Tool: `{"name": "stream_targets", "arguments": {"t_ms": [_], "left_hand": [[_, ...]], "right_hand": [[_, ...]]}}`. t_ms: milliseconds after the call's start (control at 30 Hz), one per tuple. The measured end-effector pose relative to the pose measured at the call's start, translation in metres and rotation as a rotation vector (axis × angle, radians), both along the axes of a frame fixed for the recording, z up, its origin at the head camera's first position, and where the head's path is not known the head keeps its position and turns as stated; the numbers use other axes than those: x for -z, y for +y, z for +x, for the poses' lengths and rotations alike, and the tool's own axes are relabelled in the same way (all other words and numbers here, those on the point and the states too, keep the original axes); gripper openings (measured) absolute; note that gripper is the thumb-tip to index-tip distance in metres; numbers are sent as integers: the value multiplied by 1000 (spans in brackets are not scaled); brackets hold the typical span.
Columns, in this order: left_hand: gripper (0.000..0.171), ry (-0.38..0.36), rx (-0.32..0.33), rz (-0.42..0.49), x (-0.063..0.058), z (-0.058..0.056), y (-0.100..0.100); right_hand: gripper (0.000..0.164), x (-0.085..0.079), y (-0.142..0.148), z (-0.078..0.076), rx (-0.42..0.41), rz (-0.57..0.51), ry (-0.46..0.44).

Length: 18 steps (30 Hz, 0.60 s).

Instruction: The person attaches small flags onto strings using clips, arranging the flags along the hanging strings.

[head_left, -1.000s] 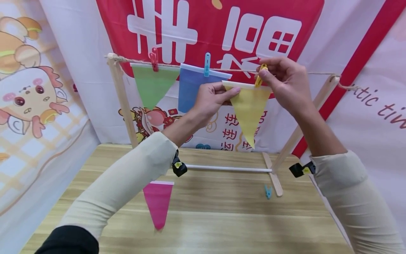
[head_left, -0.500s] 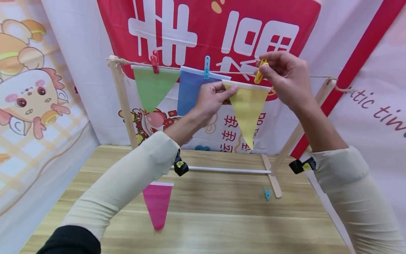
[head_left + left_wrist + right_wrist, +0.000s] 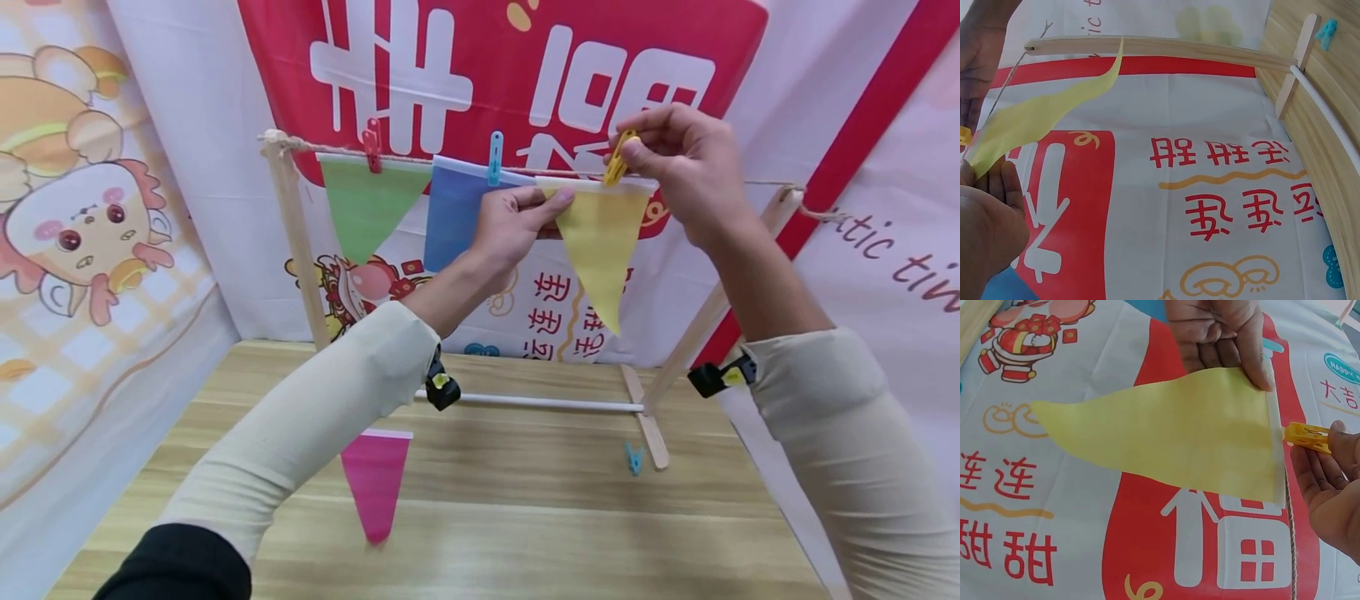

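Between thumb and fingers, my left hand (image 3: 513, 229) pinches the top left corner of a yellow pennant (image 3: 603, 237) with a white upper edge. My right hand (image 3: 697, 171) squeezes a yellow clothespin (image 3: 618, 162) at that upper edge, close to the rope (image 3: 761, 182). In the right wrist view the clothespin's nose (image 3: 1291, 433) sits right at the pennant's white strip (image 3: 1277, 456). Left of these, a blue flag (image 3: 453, 217) hangs under a blue clothespin (image 3: 495, 158), and a green pennant (image 3: 367, 204) under a red clothespin (image 3: 372, 146).
Two wooden posts, left (image 3: 296, 242) and right (image 3: 690, 342), carry the rope; a white rod (image 3: 540, 402) runs low between them. On the wooden table (image 3: 525, 542) lie a pink pennant (image 3: 377, 483) and a light blue clothespin (image 3: 634, 458). A printed cloth (image 3: 510, 108) hangs behind.
My left hand has lifted the yellow pennant's upper edge toward the rope. The yellow clothespin, still pinched in my right hand, has tilted and moved up slightly.
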State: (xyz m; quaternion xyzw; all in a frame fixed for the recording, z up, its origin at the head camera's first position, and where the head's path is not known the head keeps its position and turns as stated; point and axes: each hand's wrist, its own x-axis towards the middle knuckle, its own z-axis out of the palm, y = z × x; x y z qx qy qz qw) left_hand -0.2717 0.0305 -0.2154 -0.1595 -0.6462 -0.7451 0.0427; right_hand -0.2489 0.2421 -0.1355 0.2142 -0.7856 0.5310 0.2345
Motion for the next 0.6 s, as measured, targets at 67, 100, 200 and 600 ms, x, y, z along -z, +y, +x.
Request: {"name": "stream_targets", "arguments": {"t_ms": [67, 100, 200, 600], "left_hand": [[36, -7, -2, 1, -1, 0, 1], [36, -13, -3, 2, -1, 0, 2], [35, -21, -8, 8, 0, -1, 4], [37, -44, -6, 11, -1, -3, 10]], "right_hand": [[24, -2, 0, -1, -11, -15, -10], [23, -4, -1, -2, -10, -22, -18], [23, -8, -1, -4, 4, -33, -36], [20, -15, -4, -13, 47, -92, -86]]}}
